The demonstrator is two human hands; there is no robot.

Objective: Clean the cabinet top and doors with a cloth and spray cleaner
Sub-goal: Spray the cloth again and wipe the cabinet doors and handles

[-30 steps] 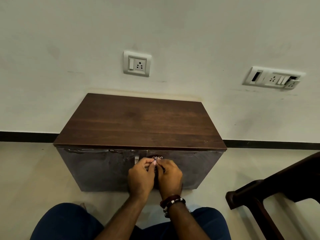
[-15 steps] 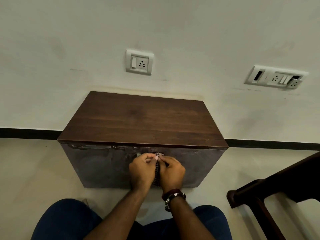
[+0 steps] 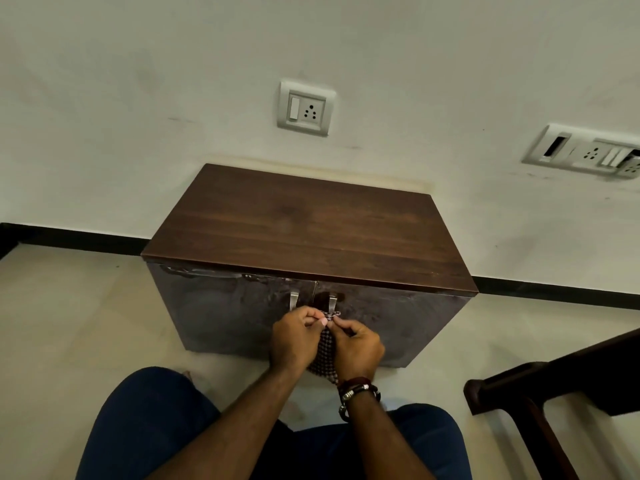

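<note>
**A:** Where's your cloth (image 3: 323,355) right now?

**B:** You've got it between both hands, in front of the cabinet doors (image 3: 242,317), just below the two metal handles (image 3: 313,301). Your left hand (image 3: 296,339) pinches its top edge from the 9 o'clock side, and your right hand (image 3: 358,348) pinches the same edge from 3 o'clock, so both are grasping the cloth, neither loose nor clenched on nothing.

**A:** Why hold it that way?

**B:** My guess is you're folding or bunching it into a pad. It hangs down narrow between your palms, which looks like shaping, not wiping.

**A:** And the cabinet top (image 3: 308,233)?

**B:** It sits at 12 o'clock from your hands, bare dark wood against the wall. The doors show smeary streaks near their upper edge, so they likely need more passes.

**A:** The spray cleaner?

**B:** You can't see it anywhere here. A dark wooden chair (image 3: 554,386) stands at 4 o'clock, well apart from the cabinet.
</note>
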